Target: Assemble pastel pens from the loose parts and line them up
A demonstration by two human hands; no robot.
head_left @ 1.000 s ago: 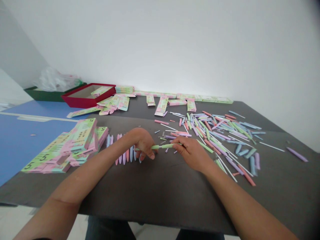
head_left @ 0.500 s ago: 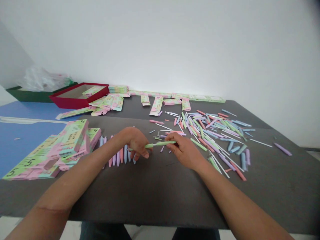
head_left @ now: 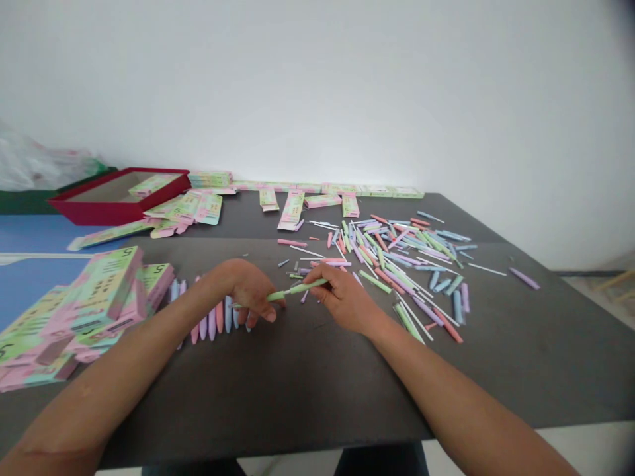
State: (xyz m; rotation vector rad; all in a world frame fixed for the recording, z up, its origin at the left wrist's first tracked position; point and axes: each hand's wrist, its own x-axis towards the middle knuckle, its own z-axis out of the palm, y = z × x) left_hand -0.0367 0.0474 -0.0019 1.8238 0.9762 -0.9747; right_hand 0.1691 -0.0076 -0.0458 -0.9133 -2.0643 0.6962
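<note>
A light green pen (head_left: 300,287) spans both hands, its right end tilted slightly upward. It looks to be in two parts, with a thin pale section showing between them. My left hand (head_left: 253,294) is closed around the left part, wrist bent over and fingers pointing down. My right hand (head_left: 340,297) pinches the right part between thumb and fingers. Below my left hand and forearm lies a row of pastel pens (head_left: 212,322) in purple, pink and blue, partly hidden. Right of my right hand spreads a loose heap of coloured pen parts and white refills (head_left: 397,274).
Printed pen boxes (head_left: 106,287) are stacked at the left, near a blue surface (head_left: 30,281). Flattened cartons (head_left: 186,208) lie by a red tray (head_left: 99,210). Behind it sits a plastic bag (head_left: 40,165). More boxes (head_left: 291,210) stand along the wall. A lone purple piece (head_left: 524,278) lies far right.
The view has turned to the right, so the table's contents sit further left. Both hands still hold the green pen, which now slants more, its right end higher.
</note>
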